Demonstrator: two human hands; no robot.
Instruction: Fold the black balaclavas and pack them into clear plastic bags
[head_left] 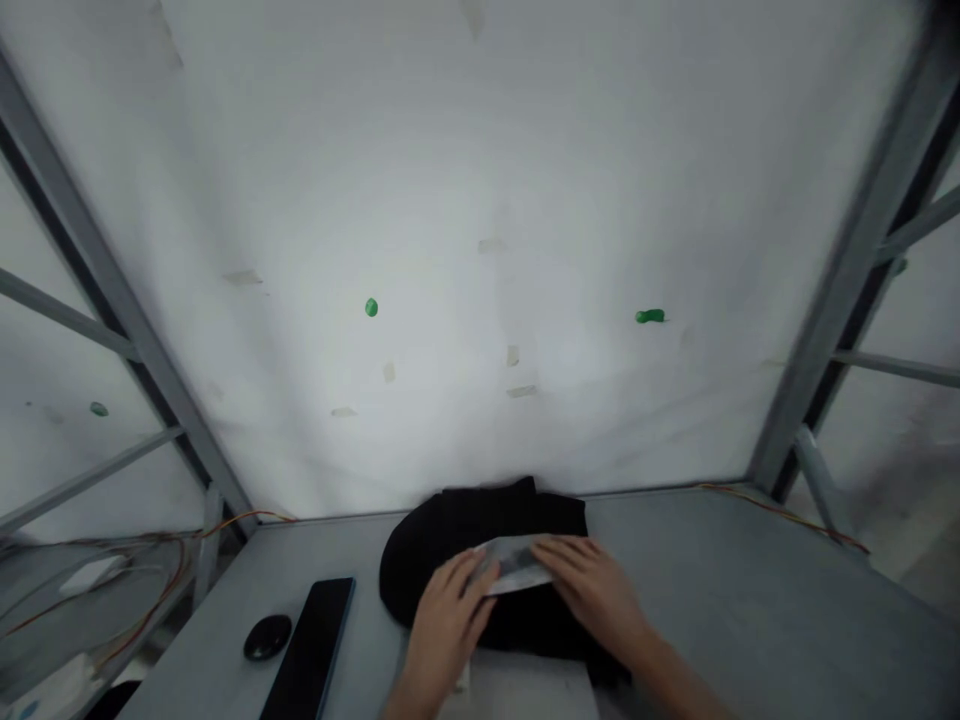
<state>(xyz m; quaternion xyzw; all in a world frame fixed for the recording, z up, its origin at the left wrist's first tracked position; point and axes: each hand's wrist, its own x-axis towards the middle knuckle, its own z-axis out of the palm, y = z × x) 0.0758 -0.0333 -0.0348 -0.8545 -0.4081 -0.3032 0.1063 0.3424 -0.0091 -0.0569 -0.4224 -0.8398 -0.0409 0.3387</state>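
Note:
A small, crinkled, translucent plastic packet spans the gap between my two hands, above a black cloth item. At the packet's left end, my left hand grips it with bent fingers. The fingers of my right hand are closed over the opposite end, with the thumb mostly hidden. Something grey shows faintly through the plastic, but I cannot make out what it is. The black fabric lies in a rounded heap under both hands, and they cover part of it.
Left on the grey table are a black phone-like slab and a round black object. A white box-like surface sits at the near edge. Metal posts and a white sheet enclose the back; cables run at left.

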